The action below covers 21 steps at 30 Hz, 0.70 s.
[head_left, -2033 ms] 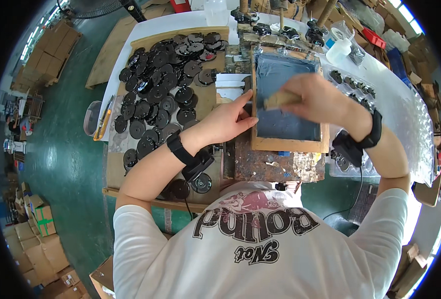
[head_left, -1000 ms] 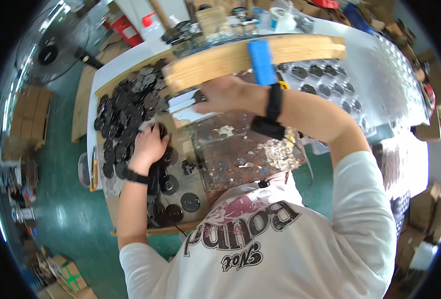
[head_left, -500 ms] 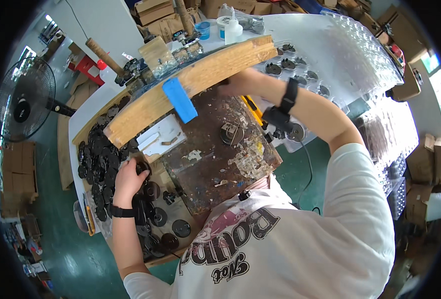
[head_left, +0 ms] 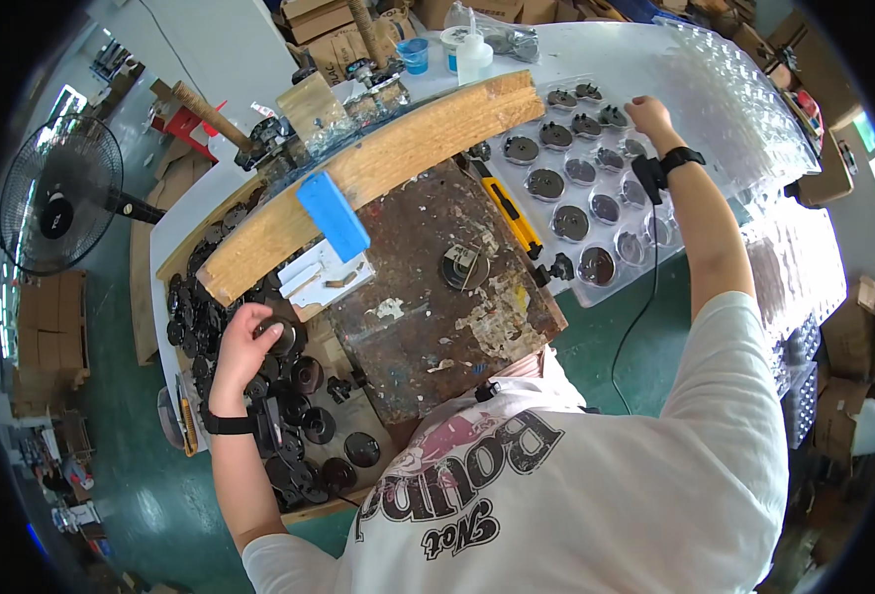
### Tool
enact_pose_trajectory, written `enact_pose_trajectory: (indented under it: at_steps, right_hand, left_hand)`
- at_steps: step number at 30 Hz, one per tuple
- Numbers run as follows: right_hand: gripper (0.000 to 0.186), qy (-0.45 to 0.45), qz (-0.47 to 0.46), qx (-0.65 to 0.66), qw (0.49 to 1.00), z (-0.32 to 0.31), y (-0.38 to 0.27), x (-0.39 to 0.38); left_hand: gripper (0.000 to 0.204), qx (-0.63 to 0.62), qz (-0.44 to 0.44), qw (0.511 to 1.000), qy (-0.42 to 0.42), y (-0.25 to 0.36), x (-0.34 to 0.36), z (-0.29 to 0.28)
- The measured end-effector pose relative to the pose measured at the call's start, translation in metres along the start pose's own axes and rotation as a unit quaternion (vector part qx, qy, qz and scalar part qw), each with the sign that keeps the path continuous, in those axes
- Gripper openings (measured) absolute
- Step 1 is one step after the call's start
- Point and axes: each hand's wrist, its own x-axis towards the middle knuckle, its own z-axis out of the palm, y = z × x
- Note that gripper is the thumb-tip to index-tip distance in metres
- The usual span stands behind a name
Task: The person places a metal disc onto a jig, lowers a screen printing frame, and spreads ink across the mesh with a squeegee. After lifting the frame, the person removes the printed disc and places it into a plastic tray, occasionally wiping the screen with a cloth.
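My left hand (head_left: 243, 346) is closed on a dark round disc (head_left: 281, 339), thumb and fingers at its edge, above a pile of glossy black discs (head_left: 200, 317). Far to the right, my right hand (head_left: 653, 119) has its fingers curled together at a clear plastic tray (head_left: 624, 282). A dark disc with small prongs (head_left: 612, 117) sits right beside those fingertips. What the right fingers hold, if anything, is too small to tell. Several round dark parts fill the tray's pockets, some with prongs, some smooth.
A worn brown board (head_left: 398, 346) lies before me, bearing a round metal piece (head_left: 464, 267). Across its far side runs a curved wooden beam (head_left: 437, 124) with a blue block (head_left: 334, 216). A yellow cutter knife (head_left: 510, 213) lies by the tray. Behind stands a white squeeze bottle (head_left: 474, 59).
My right hand has swung from behind the wooden beam to the tray's far right side. My left hand has lifted slightly with a disc from the pile.
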Motion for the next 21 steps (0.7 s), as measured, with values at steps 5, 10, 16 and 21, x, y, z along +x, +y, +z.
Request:
enact_pose_trajectory:
  at_steps: [5, 10, 16, 21]
  right_hand:
    - [0.041, -0.017, -0.072, 0.028, 0.997, 0.002, -0.024, -0.017]
    - [0.032, -0.079, -0.191, 0.116, 0.972, -0.007, -0.102, -0.059]
    - [0.027, -0.123, -0.401, 0.211, 0.883, -0.036, -0.196, -0.123]
    - [0.029, -0.202, -0.375, 0.314, 0.848, -0.06, -0.242, -0.17]
  left_hand:
    - [0.048, -0.14, 0.034, 0.988, -0.057, 0.038, -0.006, 0.008]
    - [0.046, -0.101, 0.149, 0.982, -0.051, 0.068, 0.025, 0.042]
    - [0.046, 0.17, 0.284, 0.938, 0.104, 0.078, 0.056, 0.077]
    - [0.043, 0.317, 0.273, 0.904, 0.089, 0.064, 0.064, 0.068]
